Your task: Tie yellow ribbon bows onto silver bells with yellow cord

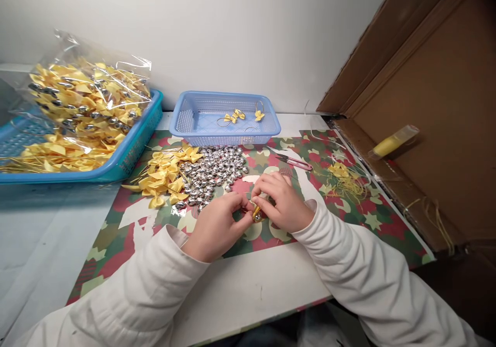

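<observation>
My left hand and my right hand meet over a camouflage-patterned mat, pinching a small yellow ribbon bow with a silver piece between the fingertips. Just beyond the hands lies a heap of silver heart-shaped beads. To its left sits a pile of loose yellow ribbon bows. Both sleeves are white.
A small blue basket at the back holds a few finished bows. A larger blue tray on the left carries bagged bows. Pink-handled snips and yellow thread scraps lie right. Cardboard panels stand at right.
</observation>
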Motion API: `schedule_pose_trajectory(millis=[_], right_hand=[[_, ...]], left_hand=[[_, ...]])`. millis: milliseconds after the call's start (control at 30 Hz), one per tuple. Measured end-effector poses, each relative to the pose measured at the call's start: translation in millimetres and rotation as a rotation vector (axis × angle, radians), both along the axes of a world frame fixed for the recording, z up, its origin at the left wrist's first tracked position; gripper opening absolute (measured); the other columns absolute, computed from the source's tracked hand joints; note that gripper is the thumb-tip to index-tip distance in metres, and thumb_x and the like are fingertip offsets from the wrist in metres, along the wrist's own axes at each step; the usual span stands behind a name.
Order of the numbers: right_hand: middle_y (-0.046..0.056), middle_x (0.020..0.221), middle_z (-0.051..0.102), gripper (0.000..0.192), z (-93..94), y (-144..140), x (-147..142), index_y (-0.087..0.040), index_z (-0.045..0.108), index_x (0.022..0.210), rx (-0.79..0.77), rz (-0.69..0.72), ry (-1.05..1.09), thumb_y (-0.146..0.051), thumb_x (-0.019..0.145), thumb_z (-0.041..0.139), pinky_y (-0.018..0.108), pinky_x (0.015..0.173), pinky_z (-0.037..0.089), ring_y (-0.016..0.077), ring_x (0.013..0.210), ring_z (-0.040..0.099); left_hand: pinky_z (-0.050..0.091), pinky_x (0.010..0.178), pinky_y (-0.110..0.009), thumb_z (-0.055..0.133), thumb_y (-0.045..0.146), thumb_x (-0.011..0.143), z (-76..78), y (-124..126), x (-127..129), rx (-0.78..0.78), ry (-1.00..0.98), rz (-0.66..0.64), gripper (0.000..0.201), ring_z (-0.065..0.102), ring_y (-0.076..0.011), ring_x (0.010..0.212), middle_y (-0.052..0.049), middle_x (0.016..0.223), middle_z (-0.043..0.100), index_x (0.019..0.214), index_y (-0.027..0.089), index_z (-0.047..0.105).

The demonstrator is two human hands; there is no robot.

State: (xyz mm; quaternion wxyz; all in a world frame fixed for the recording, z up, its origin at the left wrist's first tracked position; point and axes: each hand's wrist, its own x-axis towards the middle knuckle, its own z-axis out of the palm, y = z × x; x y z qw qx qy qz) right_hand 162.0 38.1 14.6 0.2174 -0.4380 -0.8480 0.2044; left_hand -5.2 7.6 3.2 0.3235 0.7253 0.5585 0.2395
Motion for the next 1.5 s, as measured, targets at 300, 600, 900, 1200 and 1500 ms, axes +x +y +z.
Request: schedule_pose_trajectory(millis=[300, 600, 900, 1200, 1500], right_hand=[[0.001, 0.086, 0.061, 0.012, -0.6, -1, -1, -0.019, 0.058, 0.076, -0.016, 0.023, 0.015, -0.018, 0.086, 0.052, 0.035, 0.081, 0.029, 0.0188, 0.088, 0.046], [0.000, 0.079, 0.063, 0.012, -4.4, -2, -4, -0.019, 0.056, 0.074, -0.014, 0.051, 0.104, -0.015, 0.085, 0.052, 0.033, 0.080, 0.032, 0.0179, 0.084, 0.050], [0.001, 0.072, 0.061, 0.014, -8.8, 3, 2, -0.019, 0.055, 0.073, 0.085, 0.071, 0.156, -0.012, 0.083, 0.049, 0.032, 0.076, 0.035, 0.0166, 0.074, 0.052], [0.001, 0.069, 0.061, 0.015, -10.1, 4, 4, -0.019, 0.054, 0.071, 0.094, 0.090, 0.108, -0.010, 0.082, 0.049, 0.032, 0.075, 0.036, 0.0167, 0.071, 0.051], [0.000, 0.070, 0.063, 0.013, 1.4, 5, 12, -0.018, 0.055, 0.071, -0.035, 0.163, 0.140, -0.011, 0.081, 0.050, 0.029, 0.070, 0.039, 0.0135, 0.064, 0.053]], left_hand=[[0.034, 0.056, -0.025, 0.052, 0.035, 0.081, -2.9, 0, 0, 0.063, -0.007, 0.034, 0.019, 0.050, -0.0139, 0.062, 0.000, 0.070, 0.060, 0.074, 0.018, 0.059], [0.030, 0.051, -0.024, 0.051, 0.035, 0.081, 0.3, -2, 2, 0.018, -0.014, 0.076, 0.024, 0.045, -0.0121, 0.056, 0.002, 0.060, 0.053, 0.066, 0.018, 0.057], [0.032, 0.052, -0.023, 0.051, 0.032, 0.080, -0.8, -2, -1, 0.000, -0.024, 0.083, 0.022, 0.047, -0.0119, 0.057, 0.002, 0.061, 0.056, 0.065, 0.018, 0.057], [0.035, 0.054, -0.024, 0.052, 0.029, 0.079, 1.7, -2, 1, -0.021, 0.018, 0.050, 0.019, 0.053, -0.0144, 0.060, -0.001, 0.067, 0.063, 0.068, 0.018, 0.063], [0.038, 0.055, -0.025, 0.050, 0.028, 0.080, 3.3, -6, -4, 0.174, 0.006, 0.078, 0.012, 0.049, -0.0137, 0.058, 0.002, 0.065, 0.053, 0.085, 0.019, 0.056]])
